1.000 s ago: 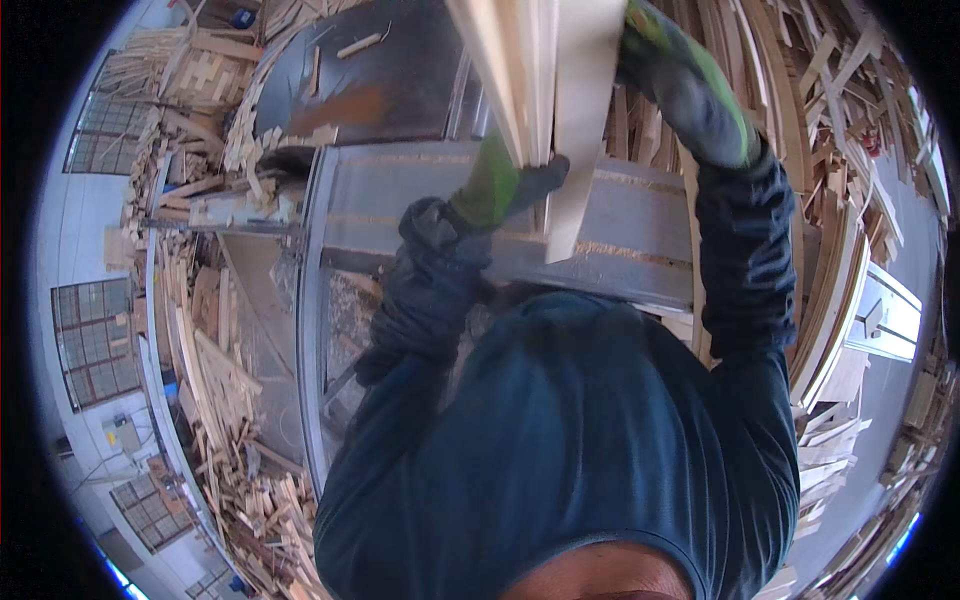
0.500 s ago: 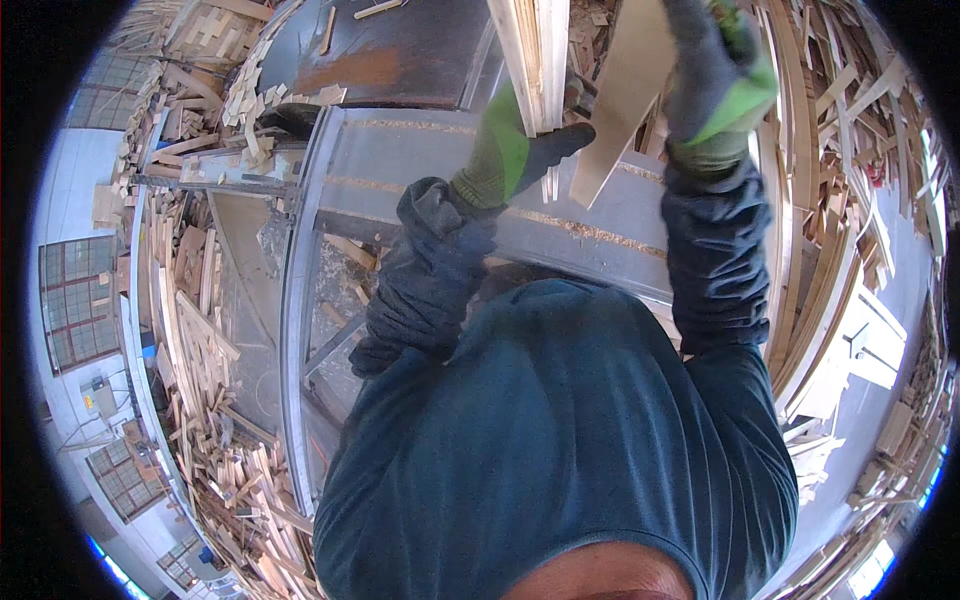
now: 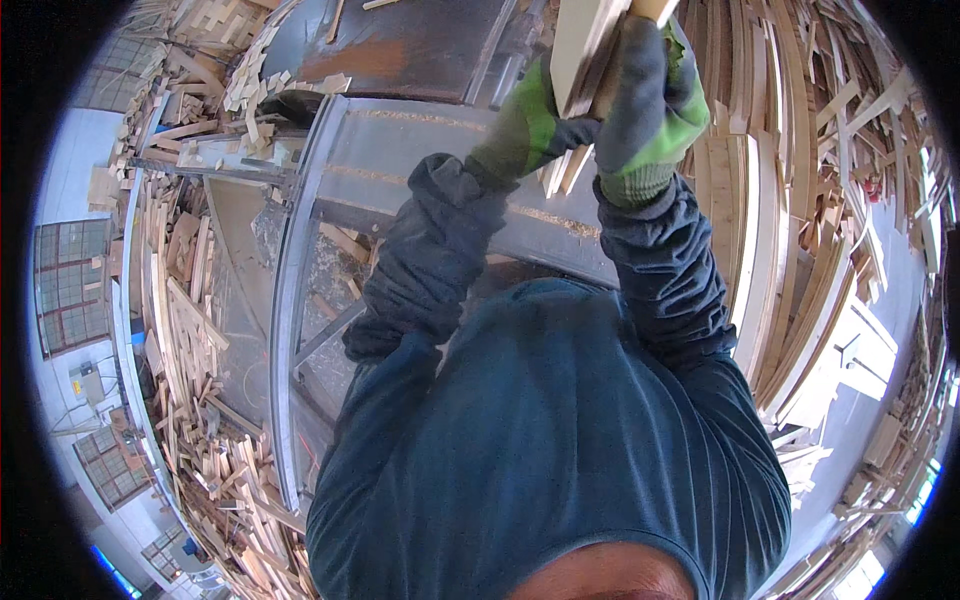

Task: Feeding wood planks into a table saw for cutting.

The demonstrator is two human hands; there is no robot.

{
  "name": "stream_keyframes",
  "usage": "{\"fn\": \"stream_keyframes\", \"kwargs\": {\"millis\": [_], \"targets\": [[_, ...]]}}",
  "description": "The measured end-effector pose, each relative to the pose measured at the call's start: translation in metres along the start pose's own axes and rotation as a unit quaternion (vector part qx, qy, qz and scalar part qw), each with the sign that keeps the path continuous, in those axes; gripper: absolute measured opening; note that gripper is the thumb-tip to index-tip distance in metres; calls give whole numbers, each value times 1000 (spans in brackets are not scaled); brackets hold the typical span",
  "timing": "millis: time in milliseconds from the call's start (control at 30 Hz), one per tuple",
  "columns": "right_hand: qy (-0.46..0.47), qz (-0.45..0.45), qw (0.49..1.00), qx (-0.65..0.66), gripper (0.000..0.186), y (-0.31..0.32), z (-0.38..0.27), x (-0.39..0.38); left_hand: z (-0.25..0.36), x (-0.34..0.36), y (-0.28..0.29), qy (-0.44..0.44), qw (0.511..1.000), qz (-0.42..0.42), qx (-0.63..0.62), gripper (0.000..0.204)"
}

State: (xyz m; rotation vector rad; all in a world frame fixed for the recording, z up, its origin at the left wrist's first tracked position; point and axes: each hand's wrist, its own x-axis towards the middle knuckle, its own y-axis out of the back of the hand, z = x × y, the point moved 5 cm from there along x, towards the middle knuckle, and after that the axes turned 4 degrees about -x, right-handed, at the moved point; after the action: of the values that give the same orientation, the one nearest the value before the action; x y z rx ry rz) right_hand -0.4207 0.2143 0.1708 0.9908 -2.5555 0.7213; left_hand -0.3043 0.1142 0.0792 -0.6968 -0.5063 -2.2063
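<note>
Both my hands wear grey and green work gloves. My left hand (image 3: 532,122) is closed round a bundle of pale wooden boards (image 3: 583,48), its thumb across the near side. Lower ends of thin wooden strips show just below that thumb. Pressed against the bundle's right side, my right hand (image 3: 652,105) has its fingers curled round a wooden board (image 3: 654,9), whose end sticks out above the glove. The far ends of the boards run out of the picture at the top.
Below my hands lies a grey metal machine table (image 3: 400,140) with lines of sawdust. Long boards (image 3: 740,210) are stacked at the right. Offcuts (image 3: 190,330) lie heaped at the left. A dark, rust-stained metal surface (image 3: 390,50) stands at the far side.
My right hand has moved left, from beside a wide board to the bundle in my left hand. The two hands are now close together, and the bundle has shifted slightly right.
</note>
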Motion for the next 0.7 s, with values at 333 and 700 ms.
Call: {"fn": "stream_keyframes", "kwargs": {"millis": [333,700], "targets": [[-10,-379,922,-75,56,-51,32,40,-4,8,44,100,988,-100,66,80],[-7,-283,957,-63,60,-87,24,24,-179,-147,22,248,959,-79,-108,85]]}}
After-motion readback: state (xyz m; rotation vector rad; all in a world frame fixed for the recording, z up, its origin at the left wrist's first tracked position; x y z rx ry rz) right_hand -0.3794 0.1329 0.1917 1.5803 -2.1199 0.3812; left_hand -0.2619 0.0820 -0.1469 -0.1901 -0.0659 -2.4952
